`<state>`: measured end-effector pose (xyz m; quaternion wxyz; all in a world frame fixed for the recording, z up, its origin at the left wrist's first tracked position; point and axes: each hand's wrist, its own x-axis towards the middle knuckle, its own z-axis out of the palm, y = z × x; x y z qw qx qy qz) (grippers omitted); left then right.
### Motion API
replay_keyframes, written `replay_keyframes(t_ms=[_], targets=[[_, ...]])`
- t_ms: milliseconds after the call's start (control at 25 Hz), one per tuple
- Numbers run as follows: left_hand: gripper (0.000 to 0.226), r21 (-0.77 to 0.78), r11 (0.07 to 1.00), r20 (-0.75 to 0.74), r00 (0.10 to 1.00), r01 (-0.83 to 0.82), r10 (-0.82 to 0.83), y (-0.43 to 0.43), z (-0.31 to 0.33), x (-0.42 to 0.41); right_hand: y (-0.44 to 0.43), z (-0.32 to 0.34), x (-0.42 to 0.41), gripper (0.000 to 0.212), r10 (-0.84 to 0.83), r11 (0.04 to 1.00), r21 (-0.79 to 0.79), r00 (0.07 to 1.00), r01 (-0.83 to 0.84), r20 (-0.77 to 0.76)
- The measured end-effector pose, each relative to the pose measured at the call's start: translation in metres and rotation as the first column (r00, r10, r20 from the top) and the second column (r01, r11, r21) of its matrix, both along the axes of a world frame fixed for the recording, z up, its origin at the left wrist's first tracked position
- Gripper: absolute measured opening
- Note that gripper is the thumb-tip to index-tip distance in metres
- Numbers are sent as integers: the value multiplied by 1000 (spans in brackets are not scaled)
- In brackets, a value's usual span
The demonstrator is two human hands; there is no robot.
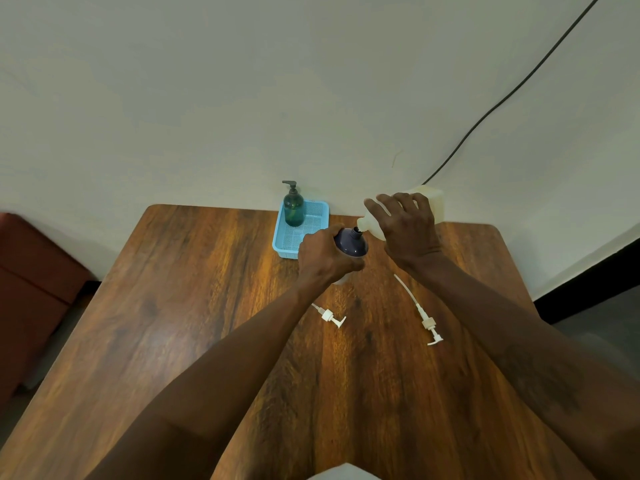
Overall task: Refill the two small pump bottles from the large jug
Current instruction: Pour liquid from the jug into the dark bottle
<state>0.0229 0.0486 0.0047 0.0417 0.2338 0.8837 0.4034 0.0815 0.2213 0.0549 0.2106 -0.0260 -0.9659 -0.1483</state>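
Note:
My left hand grips a small dark purple bottle that has no pump, its open neck pointing up and right. With my right hand I hold the large cream jug tipped to the left, its spout meeting the bottle's neck. A green pump bottle with a dark pump stands in a blue basket at the table's far edge. Two white pump heads lie loose on the table: a short one and one with a long tube.
The wooden table abuts a pale wall. A black cable runs down the wall to behind the jug. A reddish-brown cabinet stands left of the table. Something white shows at the bottom edge.

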Motion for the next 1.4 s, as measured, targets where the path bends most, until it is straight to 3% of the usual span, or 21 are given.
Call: replay_keyframes(t_ms=[1400], targets=[[70,-5,1000,-4,1000,-5,4,-4,-1,4,0,5,3,68,30,999,39,998,-28,-50]])
